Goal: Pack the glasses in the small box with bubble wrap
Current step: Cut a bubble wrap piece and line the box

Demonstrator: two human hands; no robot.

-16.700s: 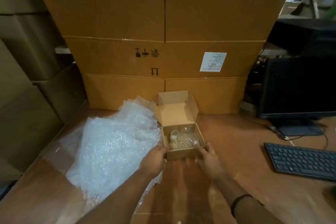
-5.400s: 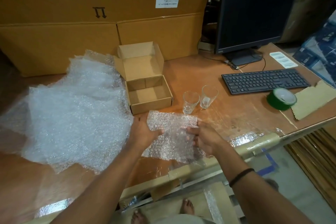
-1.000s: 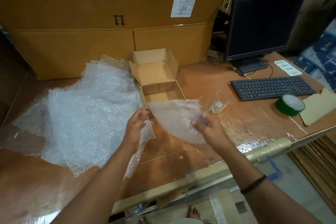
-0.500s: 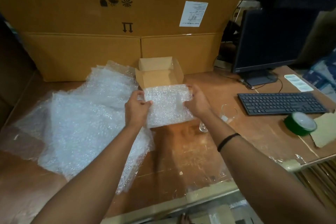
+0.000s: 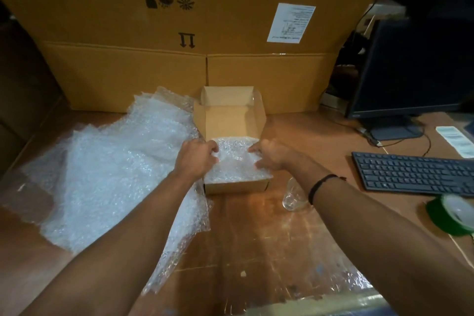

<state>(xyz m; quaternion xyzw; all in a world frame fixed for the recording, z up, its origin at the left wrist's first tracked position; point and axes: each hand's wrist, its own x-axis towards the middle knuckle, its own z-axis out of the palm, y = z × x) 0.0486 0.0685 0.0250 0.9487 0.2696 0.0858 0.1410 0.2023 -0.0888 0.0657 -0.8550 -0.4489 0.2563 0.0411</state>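
Head view, wooden table (image 5: 256, 244), stacked cartons (image 5: 179, 20)

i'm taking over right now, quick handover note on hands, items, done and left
Left hand and right hand: both press a small sheet of bubble wrap into the open small brown cardboard box.
One clear drinking glass stands on the wooden table right of the box, partly hidden by the right forearm; a second is not visible.
Done: box lined.
Left: glasses in, cover, close.
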